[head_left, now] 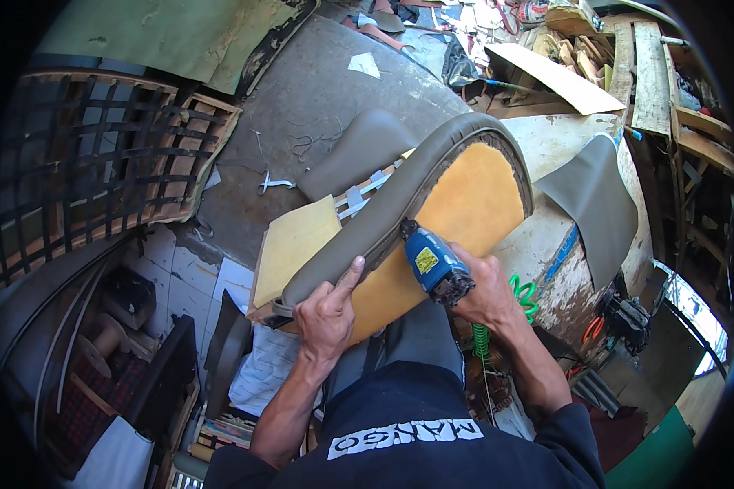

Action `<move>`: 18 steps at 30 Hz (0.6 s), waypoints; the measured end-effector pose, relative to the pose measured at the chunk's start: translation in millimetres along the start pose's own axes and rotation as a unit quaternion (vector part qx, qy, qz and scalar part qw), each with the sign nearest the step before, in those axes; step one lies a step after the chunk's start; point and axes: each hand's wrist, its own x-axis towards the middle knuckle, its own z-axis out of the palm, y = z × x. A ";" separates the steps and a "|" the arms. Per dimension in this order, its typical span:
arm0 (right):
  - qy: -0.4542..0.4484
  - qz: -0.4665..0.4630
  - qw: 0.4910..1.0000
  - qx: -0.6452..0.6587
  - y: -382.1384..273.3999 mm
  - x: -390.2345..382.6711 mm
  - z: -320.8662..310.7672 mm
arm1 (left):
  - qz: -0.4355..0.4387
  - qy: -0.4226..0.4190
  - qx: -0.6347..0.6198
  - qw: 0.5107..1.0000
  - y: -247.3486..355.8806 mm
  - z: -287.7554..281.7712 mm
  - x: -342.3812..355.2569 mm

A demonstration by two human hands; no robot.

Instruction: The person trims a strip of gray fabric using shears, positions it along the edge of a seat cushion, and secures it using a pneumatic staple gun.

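Observation:
In my right hand [488, 289] is a blue pneumatic staple gun [429, 259], its dark nose against the inner edge of a grey-brown cover [342, 239]. That cover wraps the rim of a curved upholstered chair side [479, 196] faced with yellow-orange foam, which lies tilted over my lap. My left hand [326, 314] is closed over the lower left part of this piece, one finger stretched along the cover's edge. Fingers under the piece are hidden. Behind it are a wooden frame with pale straps [365, 194] and a yellow foam block [299, 236].
A green coiled air hose [481, 342] hangs below my right hand. At right, a loose grey-brown sheet [595, 204] drapes over a worn board [546, 285]. A webbed frame [90, 155] stands left. Scraps and wood pieces [583, 57] lie at the back.

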 end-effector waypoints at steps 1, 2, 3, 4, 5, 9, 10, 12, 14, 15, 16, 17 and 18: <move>0.008 0.013 1.000 0.014 -1.5 -2.8 2.9 | -0.001 -0.014 -0.001 1.000 -1.9 -2.2 -3.0; 0.008 0.010 1.000 0.017 -2.7 -5.4 6.6 | 0.000 -0.024 0.006 1.000 -3.5 -2.6 -5.1; 0.021 0.015 0.999 0.040 -3.6 -8.1 10.6 | 0.002 -0.046 0.016 0.999 -4.1 -1.4 -7.2; 0.029 0.026 0.997 0.062 -4.1 -11.5 14.2 | 0.004 -0.037 0.010 0.999 -4.6 -0.1 -9.1; 0.033 0.026 0.997 0.063 -4.3 -15.3 17.5 | -0.001 -0.042 -0.013 0.999 -4.5 1.9 -11.2; 0.026 0.020 0.994 0.106 -1.7 -25.2 29.5 | -0.022 -0.053 -0.015 0.998 -4.6 7.7 -17.9; 0.010 0.017 0.996 0.088 -1.6 -27.3 32.7 | -0.024 -0.055 -0.013 0.998 -5.4 8.4 -18.6; -0.001 0.003 0.997 0.079 -2.2 -29.3 39.8 | -0.017 -0.043 -0.060 0.997 -7.9 9.7 -18.9; -0.020 0.001 0.998 0.061 -3.5 -30.8 45.2 | -0.011 -0.037 -0.056 0.998 -9.9 10.1 -19.3; -0.011 -0.010 0.998 0.061 -3.9 -30.9 46.7 | -0.011 -0.046 -0.054 0.997 -10.6 10.4 -19.5; -0.007 -0.010 0.998 0.056 -4.5 -30.8 47.6 | -0.007 -0.043 -0.054 0.998 -11.0 11.0 -19.5; -0.009 -0.001 0.999 0.051 -5.1 -30.9 48.1 | -0.010 -0.041 -0.053 0.998 -11.0 11.2 -19.9; -0.004 -0.009 0.999 0.051 -5.5 -30.7 48.4 | -0.013 -0.045 -0.055 0.997 -10.9 11.8 -20.2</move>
